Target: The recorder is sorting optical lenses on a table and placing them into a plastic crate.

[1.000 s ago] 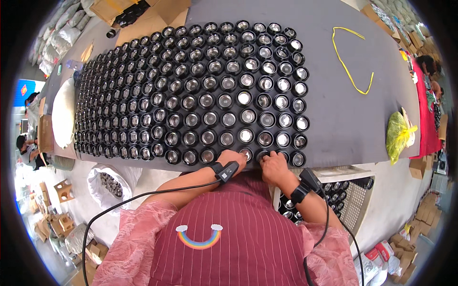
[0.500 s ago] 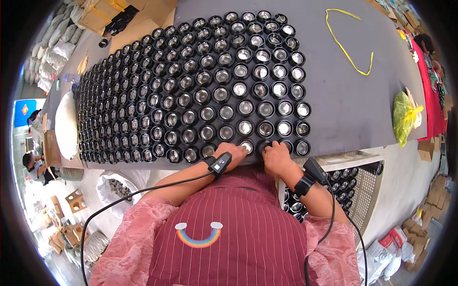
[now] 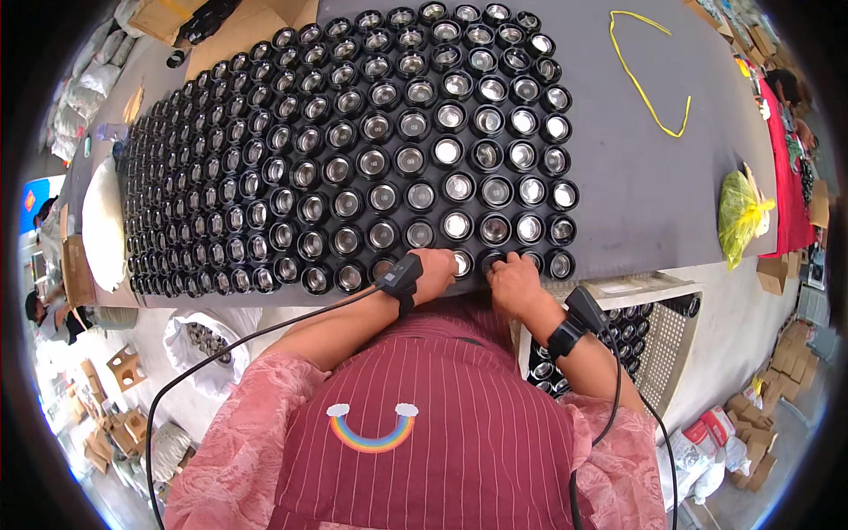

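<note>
Rows of round black caps [image 3: 411,160] with shiny silver insides stand on the dark grey table in front of me. At the near edge, my left hand [image 3: 435,272] has its fingers curled against one black cap [image 3: 462,262], whose silver inside shows beside the fingertips. Just right of it, the bent fingers and thumb of my right hand [image 3: 515,283] close around a neighbouring cap [image 3: 492,260], partly hidden by them. Another cap [image 3: 533,258] sits right behind that hand's knuckles. Both wrists carry black strapped devices with cables.
A yellow strip [image 3: 649,88] and a yellow-green plastic bag [image 3: 740,216] lie on the table's right part. Below the near edge, a pale crate [image 3: 669,349] holds more caps. An open white sack [image 3: 181,353] stands at lower left; a white bundle [image 3: 104,225] rests at the far left.
The view has shifted slightly, so the rows of caps sit higher and further left. My left hand has turned, its back facing up more. My right hand stays at the same cap.
</note>
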A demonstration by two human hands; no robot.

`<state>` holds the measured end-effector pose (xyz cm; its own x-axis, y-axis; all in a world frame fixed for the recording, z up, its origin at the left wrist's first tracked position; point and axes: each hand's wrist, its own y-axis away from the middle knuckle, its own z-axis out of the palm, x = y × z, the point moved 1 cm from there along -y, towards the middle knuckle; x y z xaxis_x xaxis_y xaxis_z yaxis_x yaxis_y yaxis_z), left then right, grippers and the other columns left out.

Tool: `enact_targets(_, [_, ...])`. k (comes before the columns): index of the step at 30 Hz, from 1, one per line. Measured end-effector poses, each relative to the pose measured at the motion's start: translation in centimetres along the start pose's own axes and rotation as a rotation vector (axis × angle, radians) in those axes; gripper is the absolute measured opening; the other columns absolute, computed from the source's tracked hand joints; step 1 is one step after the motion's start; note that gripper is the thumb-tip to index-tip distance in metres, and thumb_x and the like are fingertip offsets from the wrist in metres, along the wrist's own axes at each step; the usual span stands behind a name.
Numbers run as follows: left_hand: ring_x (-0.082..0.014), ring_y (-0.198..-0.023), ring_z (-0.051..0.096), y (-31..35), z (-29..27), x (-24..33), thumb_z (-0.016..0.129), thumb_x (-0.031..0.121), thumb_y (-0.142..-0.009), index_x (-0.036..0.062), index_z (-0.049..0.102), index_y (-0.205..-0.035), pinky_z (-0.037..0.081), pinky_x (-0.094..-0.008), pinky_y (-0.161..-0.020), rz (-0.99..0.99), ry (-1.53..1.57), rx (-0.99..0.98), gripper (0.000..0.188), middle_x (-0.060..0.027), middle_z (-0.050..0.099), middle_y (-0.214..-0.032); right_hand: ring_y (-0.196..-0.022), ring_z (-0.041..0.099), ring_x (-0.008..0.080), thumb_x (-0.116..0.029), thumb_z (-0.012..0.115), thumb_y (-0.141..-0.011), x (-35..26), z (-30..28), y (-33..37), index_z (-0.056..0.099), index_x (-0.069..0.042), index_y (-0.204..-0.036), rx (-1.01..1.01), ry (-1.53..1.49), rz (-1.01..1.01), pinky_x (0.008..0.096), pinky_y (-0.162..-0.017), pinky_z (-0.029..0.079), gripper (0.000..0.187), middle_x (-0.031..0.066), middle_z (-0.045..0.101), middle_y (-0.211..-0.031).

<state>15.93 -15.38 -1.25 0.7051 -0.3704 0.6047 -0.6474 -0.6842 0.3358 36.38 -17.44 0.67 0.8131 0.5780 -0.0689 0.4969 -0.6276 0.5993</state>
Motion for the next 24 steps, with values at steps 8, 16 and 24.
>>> enact_targets(8, [-0.0352, -0.087, 0.067, -0.5, -1.1, 1.1, 0.070, 0.013, -0.080, 0.0062, 0.066, -0.091, 0.054, -0.0461, -0.073, -0.032, -0.015, -0.057, 0.014, -0.0121, 0.064, -0.098, -0.100, 0.057, 0.0237, -0.022, 0.054, -0.086, 0.0, 0.4, 0.1, 0.076, -0.014, -0.092, 0.078, -0.022, 0.020, 0.0390, -0.082, 0.044, 0.024, 0.0001, 0.068, -0.100])
enact_targets(16, [-0.0352, -0.086, 0.067, -0.1, -0.6, 0.9, 0.070, 0.012, -0.080, 0.0071, 0.067, -0.096, 0.054, -0.0456, -0.071, -0.003, -0.032, -0.001, 0.017, -0.0118, 0.064, -0.098, -0.097, 0.057, 0.0238, -0.022, 0.058, -0.081, 0.2, 0.3, 0.2, 0.075, -0.015, -0.090, 0.100, -0.073, -0.011, 0.0383, -0.079, 0.043, 0.020, 0.0001, 0.067, -0.096])
enact_targets(24, [-0.0252, -0.076, 0.068, 0.5, 1.4, 0.1, 0.061, 0.021, -0.088, 0.0150, 0.071, -0.105, 0.055, -0.0389, -0.063, 0.160, -0.398, 0.001, 0.021, -0.0062, 0.063, -0.099, -0.104, 0.057, 0.0235, -0.023, 0.057, -0.086, 0.3, 0.0, 0.1, 0.077, -0.017, -0.095, 0.025, -0.063, -0.006, 0.0378, -0.085, 0.044, 0.023, 0.0000, 0.067, -0.104])
